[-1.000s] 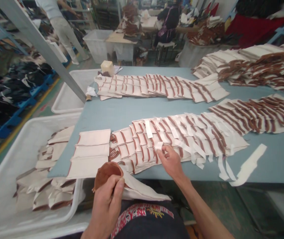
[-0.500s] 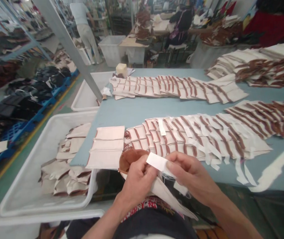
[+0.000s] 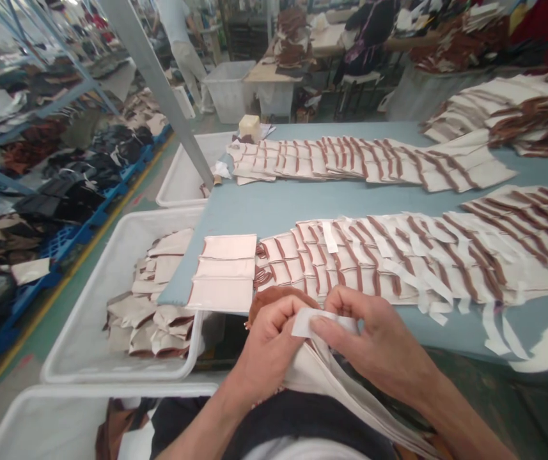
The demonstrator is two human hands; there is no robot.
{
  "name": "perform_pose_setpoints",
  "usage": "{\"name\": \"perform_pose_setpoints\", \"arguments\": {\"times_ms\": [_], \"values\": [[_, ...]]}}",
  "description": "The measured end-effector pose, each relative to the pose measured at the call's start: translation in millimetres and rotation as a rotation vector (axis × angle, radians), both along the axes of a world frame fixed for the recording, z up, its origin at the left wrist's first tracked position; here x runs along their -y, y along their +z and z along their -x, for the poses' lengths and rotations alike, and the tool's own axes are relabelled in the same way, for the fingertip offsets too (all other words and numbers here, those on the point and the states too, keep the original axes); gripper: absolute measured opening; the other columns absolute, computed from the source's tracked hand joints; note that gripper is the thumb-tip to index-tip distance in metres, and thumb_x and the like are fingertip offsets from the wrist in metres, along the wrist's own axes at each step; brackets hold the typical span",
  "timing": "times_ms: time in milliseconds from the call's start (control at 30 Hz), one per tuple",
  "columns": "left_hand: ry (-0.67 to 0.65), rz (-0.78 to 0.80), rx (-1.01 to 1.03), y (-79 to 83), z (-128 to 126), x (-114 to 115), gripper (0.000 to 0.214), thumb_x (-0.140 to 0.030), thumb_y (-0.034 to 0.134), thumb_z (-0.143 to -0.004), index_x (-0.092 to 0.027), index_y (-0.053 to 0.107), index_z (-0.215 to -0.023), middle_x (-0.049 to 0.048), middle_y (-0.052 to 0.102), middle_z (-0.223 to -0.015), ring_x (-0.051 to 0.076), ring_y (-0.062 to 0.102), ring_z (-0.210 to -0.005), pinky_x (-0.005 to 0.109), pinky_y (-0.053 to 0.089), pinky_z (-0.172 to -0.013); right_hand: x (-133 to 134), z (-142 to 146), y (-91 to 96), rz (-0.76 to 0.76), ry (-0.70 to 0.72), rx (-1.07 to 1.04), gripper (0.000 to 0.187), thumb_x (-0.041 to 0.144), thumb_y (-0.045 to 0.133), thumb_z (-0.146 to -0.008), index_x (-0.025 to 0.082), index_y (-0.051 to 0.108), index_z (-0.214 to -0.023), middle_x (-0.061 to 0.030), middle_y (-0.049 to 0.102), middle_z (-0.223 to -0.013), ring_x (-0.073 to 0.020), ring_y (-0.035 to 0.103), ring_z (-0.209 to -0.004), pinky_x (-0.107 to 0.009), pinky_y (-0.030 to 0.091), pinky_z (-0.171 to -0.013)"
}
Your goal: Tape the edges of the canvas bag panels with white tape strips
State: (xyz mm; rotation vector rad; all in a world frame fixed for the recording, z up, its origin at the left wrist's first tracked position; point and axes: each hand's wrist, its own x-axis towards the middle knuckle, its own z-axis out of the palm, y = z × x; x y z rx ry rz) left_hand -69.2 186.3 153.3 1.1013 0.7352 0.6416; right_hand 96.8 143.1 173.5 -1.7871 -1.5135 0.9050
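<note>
My left hand (image 3: 274, 345) is closed on a sewn piece of brown and cream material; its brown part (image 3: 278, 297) shows behind my knuckles and its cream part (image 3: 321, 377) hangs down in front of me. Between finger and thumb, my right hand (image 3: 369, 338) grips a white strip (image 3: 305, 322). The strip lies against the upper edge of the cream material, its left end touching my left hand. Just beyond my hands, a row of overlapping cream pieces with brown edges (image 3: 321, 255) lies on the blue-grey table (image 3: 264, 204), with several loose white strips (image 3: 330, 237) on top.
A second row of cream pieces (image 3: 331, 160) lies farther back. At left stands a white bin (image 3: 77, 319) holding cream pieces, with another bin (image 3: 29, 409) below it. A metal post (image 3: 158, 83) rises at the table's left corner. Two people are in the background.
The white strip has come down onto the cream material's edge, and my right fingers have closed in toward my left hand. The camera view has shifted slightly left.
</note>
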Motion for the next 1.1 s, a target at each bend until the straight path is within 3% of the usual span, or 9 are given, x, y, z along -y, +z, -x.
{"name": "perform_pose_setpoints", "arguments": {"times_ms": [100,200,367,500,600,667,867,1100], "values": [[-0.002,0.073,0.053,-1.0,3.6,2.6,0.034,-0.042,0.07,-0.09,-0.016,0.057,-0.073,-0.0016,0.053,-0.079,0.011,0.042,-0.069,0.022,0.035,-0.064,1.0,3.9,2.9,-0.192,-0.001,0.11,0.012,0.033,0.061,-0.084,0.021,0.062,-0.082,-0.0005,0.067,-0.079,-0.0195,0.061,-0.074,-0.032,0.044,-0.07],[-0.005,0.129,0.098,-4.4,5.4,8.2,0.035,-0.04,0.074,-0.088,-0.015,0.058,-0.071,-0.0022,0.053,-0.077,0.01,0.042,-0.069,0.02,0.036,-0.064,0.7,7.3,6.9,-0.372,0.108,0.061,0.017,0.018,0.056,-0.085,0.02,0.065,-0.099,-0.0038,0.072,-0.1,-0.0209,0.065,-0.095,-0.035,0.048,-0.085],[-0.014,0.24,0.085,-8.6,4.1,17.9,0.034,-0.046,0.078,-0.083,-0.014,0.064,-0.081,-0.0024,0.054,-0.072,0.009,0.039,-0.062,0.02,0.03,-0.056,0.4,9.8,8.6,-0.456,0.199,-0.115,0.021,0.005,0.055,-0.084,0.022,0.064,-0.092,-0.0019,0.074,-0.099,-0.016,0.068,-0.097,-0.029,0.052,-0.088],[-0.015,0.149,0.053,0.5,-1.0,19.6,0.041,-0.054,0.073,-0.086,-0.014,0.063,-0.08,-0.0015,0.052,-0.076,0.01,0.039,-0.066,0.023,0.033,-0.061,4.2,4.4,6.1,-0.623,0.263,-0.079,0.019,0.005,0.057,-0.09,0.022,0.064,-0.092,-0.0014,0.075,-0.095,-0.0156,0.07,-0.093,-0.029,0.055,-0.085],[0.012,-0.018,-0.023,7.4,-2.7,19.3,0.044,-0.055,0.066,-0.091,-0.016,0.055,-0.073,-0.0016,0.05,-0.075,0.012,0.04,-0.069,0.025,0.034,-0.065,12.7,-5.6,4.8,-0.895,0.316,0.156,0.014,0.01,0.057,-0.097,0.021,0.066,-0.099,-0.0047,0.077,-0.096,-0.0182,0.069,-0.093,-0.033,0.056,-0.087],[0.028,-0.102,-0.057,9.2,-1.7,19.7,0.045,-0.055,0.061,-0.095,-0.018,0.05,-0.071,-0.002,0.048,-0.074,0.013,0.04,-0.07,0.027,0.034,-0.067,20.4,-13.5,5.0,-0.997,0.312,0.309,0.016,0.012,0.053,-0.101,0.021,0.067,-0.099,-0.0061,0.077,-0.094,-0.019,0.069,-0.093,-0.033,0.057,-0.087],[0.029,-0.153,-0.087,8.3,2.4,23.0,0.046,-0.055,0.059,-0.096,-0.019,0.048,-0.07,-0.0035,0.046,-0.07,0.011,0.037,-0.064,0.025,0.032,-0.061,38.5,-28.7,-1.9,-1.084,0.231,0.446,0.022,0.014,0.051,-0.101,0.026,0.069,-0.096,-0.003,0.078,-0.091,-0.0181,0.071,-0.094,-0.03,0.059,-0.09],[0.019,-0.13,-0.089,8.2,3.0,24.8,0.048,-0.055,0.061,-0.095,-0.018,0.05,-0.067,-0.0009,0.054,-0.071,0.011,0.042,-0.063,0.024,0.034,-0.06,40.3,-27.2,-12.5,-0.969,0.198,0.333,0.024,0.014,0.06,-0.094,0.035,0.068,-0.102,0.0003,0.078,-0.097,-0.02,0.074,-0.093,-0.034,0.06,-0.087]]}}
